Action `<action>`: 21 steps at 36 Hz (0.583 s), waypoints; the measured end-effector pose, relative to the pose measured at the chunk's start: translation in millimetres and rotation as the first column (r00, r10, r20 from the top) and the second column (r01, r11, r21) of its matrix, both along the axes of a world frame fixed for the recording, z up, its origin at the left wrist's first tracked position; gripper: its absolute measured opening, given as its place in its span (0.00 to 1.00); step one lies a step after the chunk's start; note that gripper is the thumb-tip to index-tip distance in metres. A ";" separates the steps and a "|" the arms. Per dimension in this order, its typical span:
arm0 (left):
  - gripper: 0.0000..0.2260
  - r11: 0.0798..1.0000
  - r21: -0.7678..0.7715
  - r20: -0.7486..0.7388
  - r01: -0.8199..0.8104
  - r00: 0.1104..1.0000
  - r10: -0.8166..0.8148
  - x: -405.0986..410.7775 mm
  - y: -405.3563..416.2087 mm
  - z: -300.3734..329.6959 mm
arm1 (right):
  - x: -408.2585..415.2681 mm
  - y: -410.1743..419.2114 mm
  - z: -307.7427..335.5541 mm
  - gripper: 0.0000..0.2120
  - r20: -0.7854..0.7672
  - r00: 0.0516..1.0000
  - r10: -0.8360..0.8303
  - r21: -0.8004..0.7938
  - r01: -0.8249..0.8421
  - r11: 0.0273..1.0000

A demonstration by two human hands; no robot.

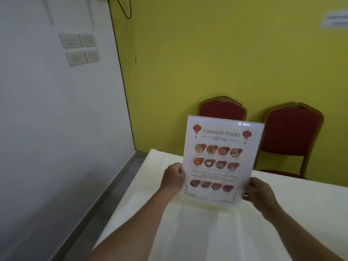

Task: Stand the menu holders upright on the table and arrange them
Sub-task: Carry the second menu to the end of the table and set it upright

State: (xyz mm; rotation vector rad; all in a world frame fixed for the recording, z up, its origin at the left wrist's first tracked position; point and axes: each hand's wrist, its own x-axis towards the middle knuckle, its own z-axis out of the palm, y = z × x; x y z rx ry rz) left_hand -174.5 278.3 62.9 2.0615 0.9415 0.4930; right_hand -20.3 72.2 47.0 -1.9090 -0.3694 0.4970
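Observation:
A clear acrylic menu holder (220, 159) with a "Chinese Food Menu" sheet of dish photos is upright, facing me, over the white tablecloth of the table (282, 213). My left hand (174, 177) grips its left edge and my right hand (259, 192) grips its lower right edge. The holder's clear base sits at or just above the cloth; I cannot tell whether it touches. No other menu holder is in view.
Two red padded chairs with gold frames, one (222, 108) behind the menu and one (291, 136) to its right, stand against the yellow wall beyond the table. A white wall with switch plates (80, 48) runs along the left, with a grey floor strip beside the table.

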 end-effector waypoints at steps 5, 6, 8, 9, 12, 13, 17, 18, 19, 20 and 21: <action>0.10 1.000 -0.006 0.009 -0.027 1.000 0.027 -10.8 31.3 0.5 | -5.6 37.5 2.6 0.09 -0.020 1.000 0.021 0.012 -0.021 1.000; 0.09 0.999 -0.014 0.013 -0.035 0.999 0.035 -11.9 37.1 0.1 | -5.7 44.6 3.1 0.09 -0.008 1.000 0.021 0.003 -0.021 1.000; 0.10 0.997 -0.034 0.019 -0.064 0.998 0.065 -15.2 48.2 -0.2 | -7.4 58.8 5.5 0.09 0.002 0.999 0.033 -0.013 -0.033 0.999; 0.10 0.997 -0.039 0.018 -0.073 0.997 0.074 -14.7 54.1 -1.1 | -7.3 64.8 6.3 0.09 0.002 0.999 0.032 -0.017 -0.032 0.999; 0.10 0.995 -0.042 0.004 -0.093 0.996 0.093 -13.6 71.8 -4.8 | -6.4 82.8 6.5 0.11 0.030 0.999 0.045 -0.051 -0.043 0.998; 0.10 0.994 -0.048 0.005 -0.094 0.996 0.095 -12.8 77.4 -5.5 | -5.5 88.0 5.8 0.11 0.032 0.998 0.052 -0.060 -0.050 0.997; 0.10 0.992 -0.087 0.033 -0.095 0.995 0.098 -9.3 97.2 -6.2 | -0.8 108.6 3.1 0.11 0.038 0.997 0.068 -0.075 -0.065 0.995; 0.10 0.991 -0.090 0.039 -0.101 0.994 0.105 -8.3 101.6 -6.4 | 0.5 113.6 2.3 0.10 0.040 0.997 0.069 -0.079 -0.066 0.995; 0.10 0.990 -0.093 0.044 -0.104 0.993 0.109 -7.4 105.6 -6.7 | 1.8 118.3 1.4 0.10 0.045 0.997 0.069 -0.084 -0.065 0.994; 0.10 0.990 -0.096 0.047 -0.106 0.993 0.111 -6.5 109.4 -6.9 | 3.2 122.9 0.1 0.10 0.053 0.996 0.069 -0.091 -0.064 0.994; 0.10 0.989 -0.098 0.050 -0.106 0.993 0.112 -5.7 113.2 -7.4 | 4.6 127.2 -1.0 0.09 0.059 0.996 0.069 -0.097 -0.063 0.993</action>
